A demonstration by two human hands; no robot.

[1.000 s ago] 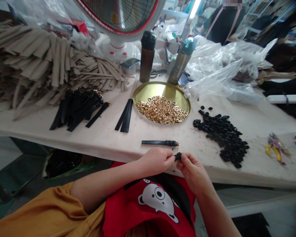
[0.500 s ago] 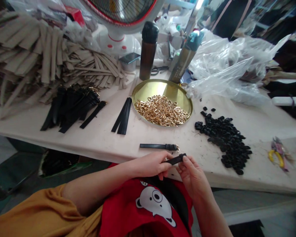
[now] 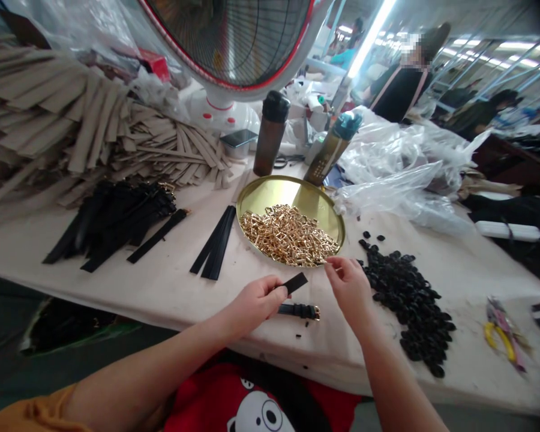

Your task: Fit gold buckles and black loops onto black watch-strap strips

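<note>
My left hand pinches a short black strap whose free end points up to the right. Under that hand, a finished-looking black strap with loops and a gold buckle lies on the table, partly covered. My right hand is at the near right rim of a round gold tray, thumb and fingertips pressed together. What they grip, if anything, is too small to make out. Inside the tray is a heap of small gold buckles. A pile of small black loops spreads to the right of my right hand.
Left of the tray lie loose black straps and a heap of buckled straps, with beige strips behind. A fan, two bottles and plastic bags stand behind. Pliers lie far right. People are in the background.
My right hand has left the strap and moved up to the tray's rim. My left hand has raised the strap forward over the table. The view has tilted upward.
</note>
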